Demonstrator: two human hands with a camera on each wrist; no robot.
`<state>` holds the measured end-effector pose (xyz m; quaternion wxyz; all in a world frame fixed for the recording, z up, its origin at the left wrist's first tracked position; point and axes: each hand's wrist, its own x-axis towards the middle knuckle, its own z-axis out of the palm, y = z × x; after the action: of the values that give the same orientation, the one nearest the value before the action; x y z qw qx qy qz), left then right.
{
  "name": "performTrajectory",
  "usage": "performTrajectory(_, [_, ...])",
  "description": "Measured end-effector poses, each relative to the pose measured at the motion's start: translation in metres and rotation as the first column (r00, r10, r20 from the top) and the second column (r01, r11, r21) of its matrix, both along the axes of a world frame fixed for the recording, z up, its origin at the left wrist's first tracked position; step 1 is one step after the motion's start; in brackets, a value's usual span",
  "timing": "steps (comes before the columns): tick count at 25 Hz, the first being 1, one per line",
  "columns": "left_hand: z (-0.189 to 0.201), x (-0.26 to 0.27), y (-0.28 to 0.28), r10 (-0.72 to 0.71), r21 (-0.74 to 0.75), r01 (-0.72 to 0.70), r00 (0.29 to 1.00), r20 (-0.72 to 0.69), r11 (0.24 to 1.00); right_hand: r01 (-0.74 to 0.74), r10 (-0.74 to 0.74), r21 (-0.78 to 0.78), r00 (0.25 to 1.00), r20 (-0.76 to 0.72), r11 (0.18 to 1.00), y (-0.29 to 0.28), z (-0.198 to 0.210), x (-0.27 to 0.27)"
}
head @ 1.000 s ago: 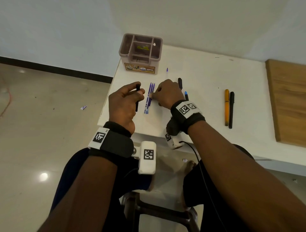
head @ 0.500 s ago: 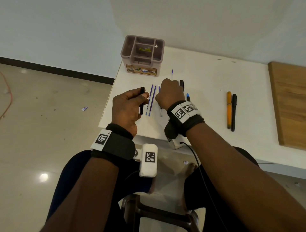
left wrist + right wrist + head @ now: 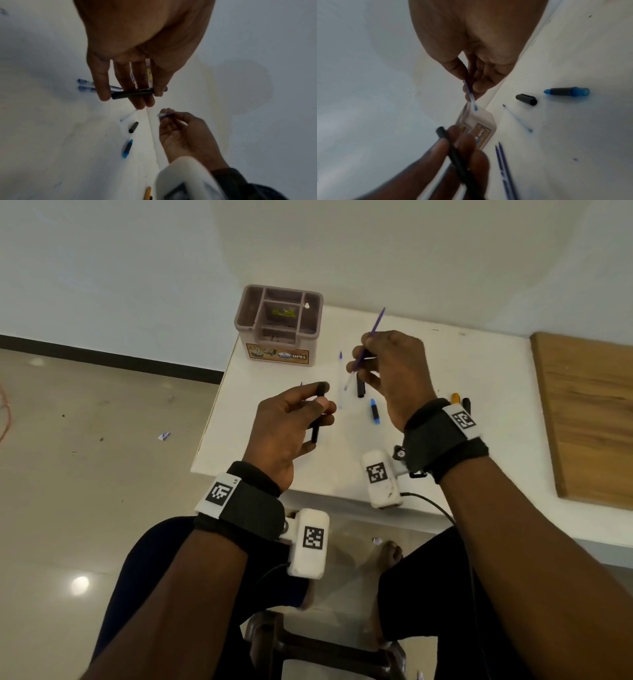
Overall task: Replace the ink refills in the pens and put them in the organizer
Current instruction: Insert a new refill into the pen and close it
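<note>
My left hand (image 3: 317, 407) grips a black pen barrel (image 3: 315, 428) above the table's left front, the barrel seen crosswise in the left wrist view (image 3: 133, 93). My right hand (image 3: 359, 361) pinches a thin blue refill (image 3: 372, 337) that slants up and away, off the table; its tip shows in the right wrist view (image 3: 471, 97). The two hands are apart, the refill not in the barrel. The brown-pink organizer (image 3: 279, 356) stands at the table's far left corner. Two more blue refills (image 3: 503, 169) lie on the table, mostly hidden behind my left hand in the head view.
On the white table (image 3: 479, 371) lie a nearly clear refill (image 3: 340, 378), a black cap (image 3: 360, 387) and a blue-and-black pen tip section (image 3: 375, 413). An orange pen (image 3: 455, 398) and a black pen (image 3: 466, 402) peek out behind my right wrist. A wooden board (image 3: 589, 419) lies at the right.
My right hand has picked one blue refill up from the row on the table and raised it toward the far side. My left hand still holds the black barrel.
</note>
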<state>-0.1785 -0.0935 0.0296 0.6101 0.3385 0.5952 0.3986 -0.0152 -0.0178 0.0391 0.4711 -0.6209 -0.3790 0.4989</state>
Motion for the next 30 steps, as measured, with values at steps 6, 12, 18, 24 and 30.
performTrajectory(6, [0.001, 0.025, -0.003, -0.104, 0.052, 0.103, 0.995, 0.001, 0.993, 0.038, -0.039, 0.231, 0.999, -0.002, 0.972, -0.025, 0.022, 0.026])
performTrajectory(12, [0.002, 0.04, -0.002, -0.132, 0.054, 0.132, 0.991, -0.012, 0.99, 0.02, -0.055, 0.266, 0.99, 0.126, 0.964, -0.033, 0.022, 0.039])
performTrajectory(18, [0.002, 0.047, 0.0, -0.158, 0.044, 0.159, 0.987, -0.03, 0.986, 0.006, -0.051, 0.278, 0.986, 0.157, 0.961, -0.035, 0.021, 0.048])
performTrajectory(24, [0.001, 0.054, 0.002, -0.181, 0.052, 0.184, 0.982, -0.054, 0.982, -0.035, -0.013, 0.253, 0.983, 0.185, 0.967, -0.037, 0.016, 0.056])
performTrajectory(30, [0.003, 0.057, 0.007, -0.14, 0.102, 0.142, 0.99, -0.028, 0.985, -0.184, 0.142, 0.133, 0.951, 0.274, 0.974, -0.042, 0.007, 0.046])
